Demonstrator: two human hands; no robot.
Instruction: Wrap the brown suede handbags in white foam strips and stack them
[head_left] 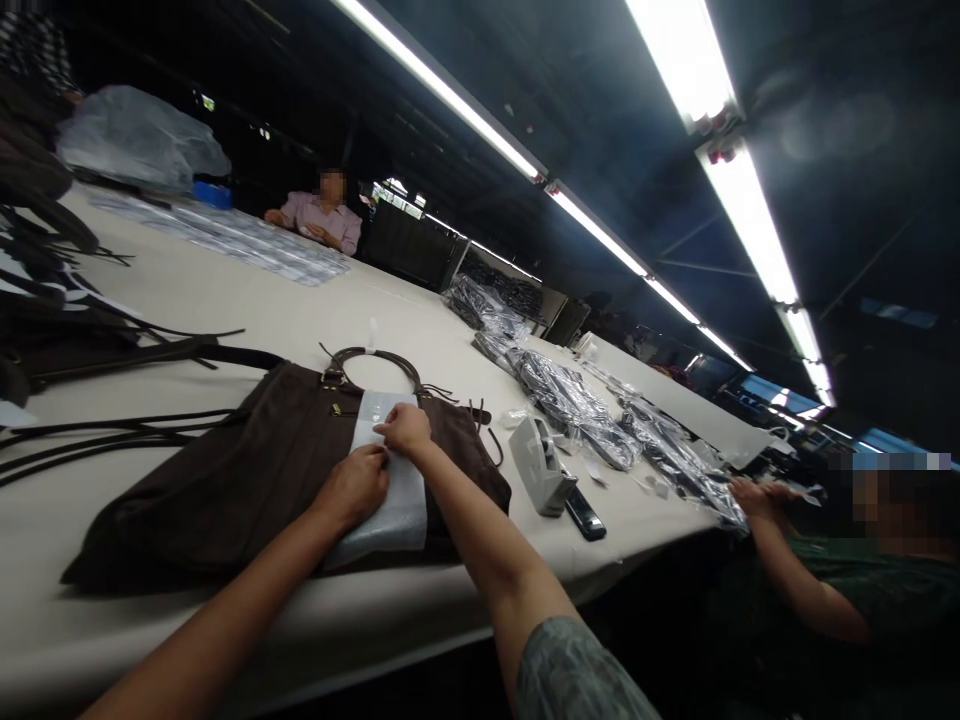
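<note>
A dark brown bag lies on the pale table, its round handle pointing away from me. Around the bag's middle runs a whitish translucent sheet. My left hand rests on the sheet's left edge, fingers bent and pressed together. Just above and to the right, my right hand is closed in a pinch at the upper part of the sheet. The fingertips of both hands are close together; whatever lies between them is too small to make out.
A grey tape dispenser and a black phone are right of the bag. Plastic-wrapped items run along the table behind them. More dark bags lie at left. One person sits across; another person's hands are at right.
</note>
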